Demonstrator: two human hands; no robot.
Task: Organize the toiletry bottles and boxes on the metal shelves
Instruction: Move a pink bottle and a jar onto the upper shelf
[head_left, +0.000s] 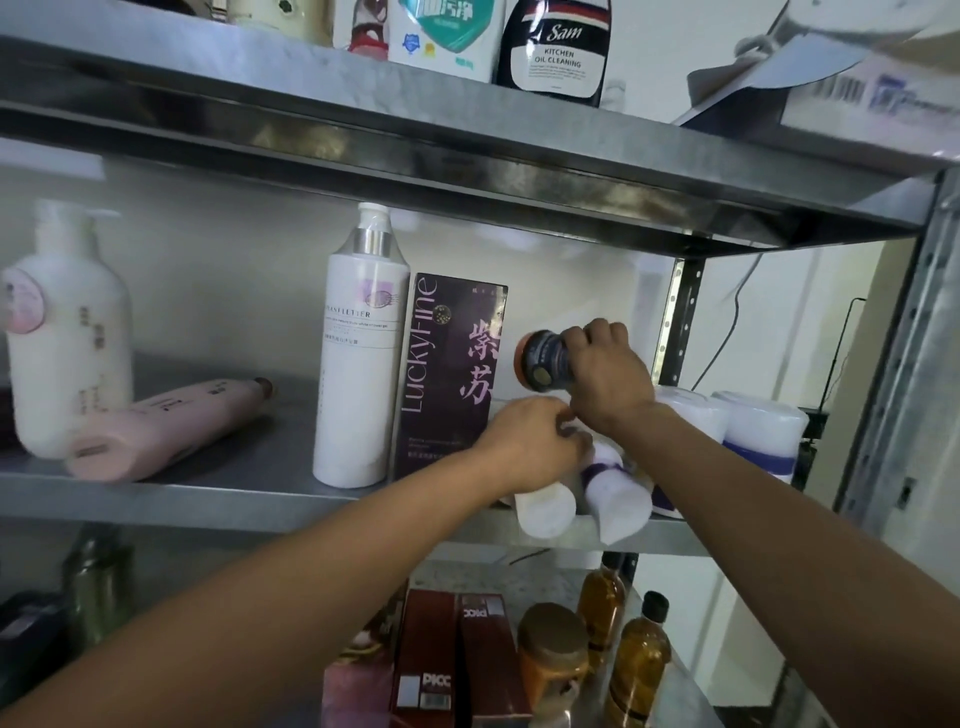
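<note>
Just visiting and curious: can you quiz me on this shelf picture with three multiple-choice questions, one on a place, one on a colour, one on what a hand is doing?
1. Where does the purple box stand? A) top shelf B) middle shelf, beside the tall white pump bottle C) bottom shelf
2. What colour is the tube lying at that shelf's left? A) green B) black C) pink
3. What is the right hand doing? A) gripping a small dark jar B) hanging empty C) pressing flat on the box
Answers: 1 B, it stands upright right of the bottle; 2 C, its body is pale pink; 3 A, fingers curl round the jar.
</note>
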